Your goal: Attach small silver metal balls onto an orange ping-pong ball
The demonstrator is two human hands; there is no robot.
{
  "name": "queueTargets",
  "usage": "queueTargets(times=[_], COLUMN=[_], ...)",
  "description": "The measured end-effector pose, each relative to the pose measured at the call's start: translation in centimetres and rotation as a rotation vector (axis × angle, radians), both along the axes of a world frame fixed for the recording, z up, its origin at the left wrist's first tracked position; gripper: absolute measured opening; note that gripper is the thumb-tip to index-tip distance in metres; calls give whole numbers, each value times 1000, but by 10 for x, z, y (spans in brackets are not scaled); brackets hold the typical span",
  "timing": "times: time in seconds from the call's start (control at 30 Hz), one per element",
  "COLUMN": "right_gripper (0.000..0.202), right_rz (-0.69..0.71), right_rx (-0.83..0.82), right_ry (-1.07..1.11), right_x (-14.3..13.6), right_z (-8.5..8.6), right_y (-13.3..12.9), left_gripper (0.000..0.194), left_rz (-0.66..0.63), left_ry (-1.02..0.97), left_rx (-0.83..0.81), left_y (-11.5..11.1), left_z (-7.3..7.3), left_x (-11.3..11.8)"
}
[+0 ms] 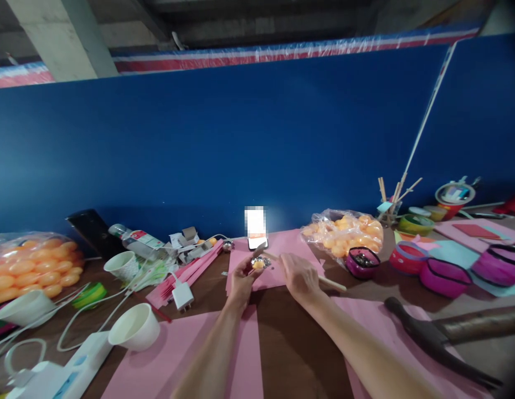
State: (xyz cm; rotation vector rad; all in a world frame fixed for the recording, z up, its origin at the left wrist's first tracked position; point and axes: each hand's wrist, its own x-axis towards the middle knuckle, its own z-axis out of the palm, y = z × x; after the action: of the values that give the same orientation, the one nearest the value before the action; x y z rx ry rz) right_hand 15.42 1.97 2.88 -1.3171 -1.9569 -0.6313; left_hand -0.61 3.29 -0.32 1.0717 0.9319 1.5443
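My left hand (242,279) is closed around a small orange ball (258,265) partly covered with shiny silver bits, too small to make out. Close beside it, my right hand (299,275) grips a light wooden stick (333,284); the stick's thin end points at the ball, and its thick end sticks out behind the hand. Both hands are over a pink sheet (288,244) on the brown table. Beyond them a lit phone (257,241) stands upright against the blue partition. Another silver-covered ball (228,246) lies to the left of the phone.
Bags of orange balls (344,233) stand at both sides. On the right are purple fabric bowls (445,277) and a hammer (419,330). At left are white cups (135,327), a power strip (85,363), cables, a charger (183,296) and a bottle (137,241).
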Motion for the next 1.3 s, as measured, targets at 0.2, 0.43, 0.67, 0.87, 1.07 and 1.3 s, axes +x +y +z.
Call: queueTargets(times=[0.2, 0.43, 0.67, 0.87, 1.07, 1.3], right_gripper=[23, 25, 25, 26, 25, 24], right_rz=[-11, -20, -32, -27, -24, -71], right_rx=[-58, -38, -39, -41, -25, -38], right_ry=[-3, 35, 9, -2, 34, -3], right_x=[2, 5, 4, 5, 5, 6], right_z=[0, 3, 2, 2, 1, -4], right_y=[1, 0, 1, 3, 3, 10], left_gripper=[44, 44, 41, 33, 33, 30], left_rz=[12, 6, 8, -60, -55, 10], left_ry=[-79, -180, -186, -182, -251, -339], left_rx=[-27, -60, -72, -74, -39, -146], left_y=[-2, 0, 1, 0, -1, 1], left_z=[2, -1, -2, -1, 3, 3], left_x=[1, -3, -3, -4, -2, -4])
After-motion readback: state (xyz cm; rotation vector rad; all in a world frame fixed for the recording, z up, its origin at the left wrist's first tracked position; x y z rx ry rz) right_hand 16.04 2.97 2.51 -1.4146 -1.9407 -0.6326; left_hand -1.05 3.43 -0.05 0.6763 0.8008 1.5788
